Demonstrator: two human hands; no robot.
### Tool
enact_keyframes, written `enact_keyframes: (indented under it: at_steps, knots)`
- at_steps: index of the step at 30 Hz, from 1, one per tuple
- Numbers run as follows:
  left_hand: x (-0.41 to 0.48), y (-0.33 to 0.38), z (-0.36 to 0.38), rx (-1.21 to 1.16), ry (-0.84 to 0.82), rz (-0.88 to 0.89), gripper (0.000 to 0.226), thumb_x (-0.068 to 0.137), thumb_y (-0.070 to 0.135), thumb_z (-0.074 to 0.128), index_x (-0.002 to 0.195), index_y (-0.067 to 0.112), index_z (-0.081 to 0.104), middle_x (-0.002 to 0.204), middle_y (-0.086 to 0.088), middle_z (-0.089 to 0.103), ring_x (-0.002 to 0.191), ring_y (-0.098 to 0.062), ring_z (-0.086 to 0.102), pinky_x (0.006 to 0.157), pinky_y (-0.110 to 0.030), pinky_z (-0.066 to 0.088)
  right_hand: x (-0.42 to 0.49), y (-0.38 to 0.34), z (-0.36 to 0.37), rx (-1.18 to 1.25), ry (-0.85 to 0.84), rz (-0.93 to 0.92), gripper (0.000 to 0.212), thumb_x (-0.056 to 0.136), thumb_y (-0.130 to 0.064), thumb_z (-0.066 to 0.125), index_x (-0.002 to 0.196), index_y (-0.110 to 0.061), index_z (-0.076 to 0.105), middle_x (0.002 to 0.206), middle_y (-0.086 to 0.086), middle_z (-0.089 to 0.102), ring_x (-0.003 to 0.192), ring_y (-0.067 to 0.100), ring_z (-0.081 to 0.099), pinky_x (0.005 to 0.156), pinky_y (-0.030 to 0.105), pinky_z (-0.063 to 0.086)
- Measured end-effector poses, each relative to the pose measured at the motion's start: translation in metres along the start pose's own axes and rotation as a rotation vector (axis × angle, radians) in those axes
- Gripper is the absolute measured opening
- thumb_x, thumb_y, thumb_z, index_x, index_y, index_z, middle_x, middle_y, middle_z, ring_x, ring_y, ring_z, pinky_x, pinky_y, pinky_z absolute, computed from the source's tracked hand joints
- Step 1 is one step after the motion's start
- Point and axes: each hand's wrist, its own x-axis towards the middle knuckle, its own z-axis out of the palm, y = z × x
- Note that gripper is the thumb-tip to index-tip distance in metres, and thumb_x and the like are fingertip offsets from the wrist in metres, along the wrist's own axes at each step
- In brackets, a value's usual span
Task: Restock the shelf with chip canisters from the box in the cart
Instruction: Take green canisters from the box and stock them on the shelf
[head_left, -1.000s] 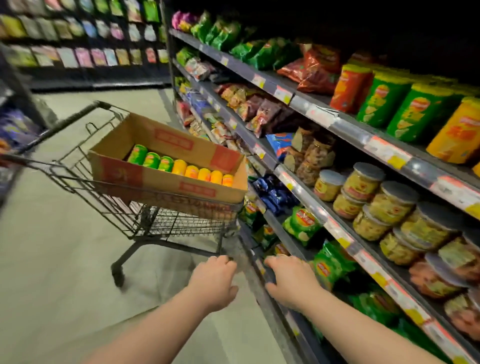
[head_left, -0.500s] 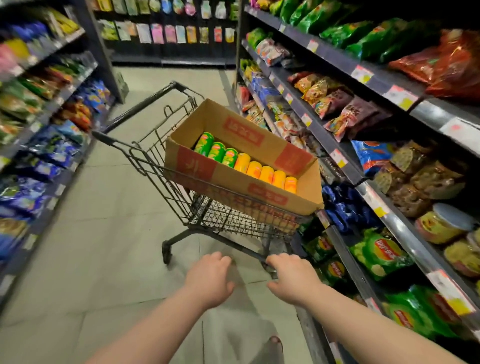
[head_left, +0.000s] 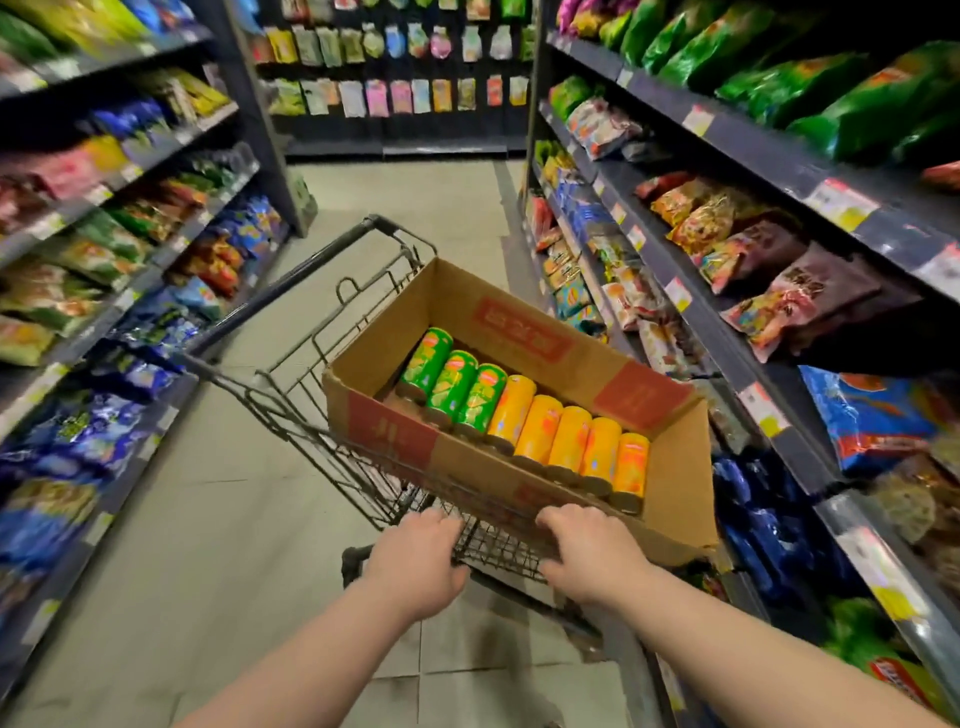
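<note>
Fingers (head_left: 441, 519) of both hands are curled over the near wire rim of the cart (head_left: 493, 543). The left hand (head_left: 415, 564) grips at 7 o'clock of the box (head_left: 395, 431), and the right hand (head_left: 589, 553) grips at 5 o'clock, fingertips against the box's lower front wall. A second ago both hands hung free, short of the cart; they have since closed on it, and the view has swung from the shelf face to the aisle. By this reading the cart is being repositioned, and unloading has not begun. The box rides in the cart at 12 o'clock of the hands. Count: eight chip canisters (head_left: 511, 410) lying in one visible row, of which three green canisters (head_left: 452, 384) and five orange canisters (head_left: 569, 441); one box; one cart. The shelf (head_left: 737, 353) runs along 3 o'clock.
</note>
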Motion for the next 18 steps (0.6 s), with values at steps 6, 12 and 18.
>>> enact_keyframes:
  at_steps: [6,12,18]
  knots:
    - [0.066,0.017,-0.024,0.013,0.019,-0.022,0.042,0.089,0.045,0.047,0.122,0.019,0.047,0.119,-0.002,0.05,0.115,-0.024,0.048,0.096,-0.039,0.043,0.062,0.048,-0.031,0.034,-0.022,0.001,0.052,0.089,-0.039,0.054,0.136,-0.024,0.041,0.136,0.004,0.048,0.125,0.028,0.045,0.099,0.04,0.041]
    - [0.108,0.011,-0.044,0.007,0.059,-0.075,0.042,0.09,0.045,0.046,0.124,0.022,0.048,0.12,0.0,0.051,0.115,-0.022,0.048,0.092,-0.036,0.043,0.109,0.061,-0.04,0.048,-0.052,-0.028,0.051,0.087,-0.033,0.054,0.135,-0.022,0.041,0.135,0.005,0.049,0.124,0.028,0.047,0.096,0.038,0.043]
    - [0.165,-0.01,-0.06,0.018,0.047,-0.076,0.044,0.09,0.045,0.047,0.128,0.023,0.046,0.125,0.002,0.05,0.114,-0.02,0.049,0.09,-0.035,0.045,0.159,0.063,-0.047,0.093,-0.055,0.007,0.05,0.089,-0.035,0.053,0.136,-0.024,0.041,0.138,0.004,0.048,0.125,0.028,0.046,0.099,0.039,0.042]
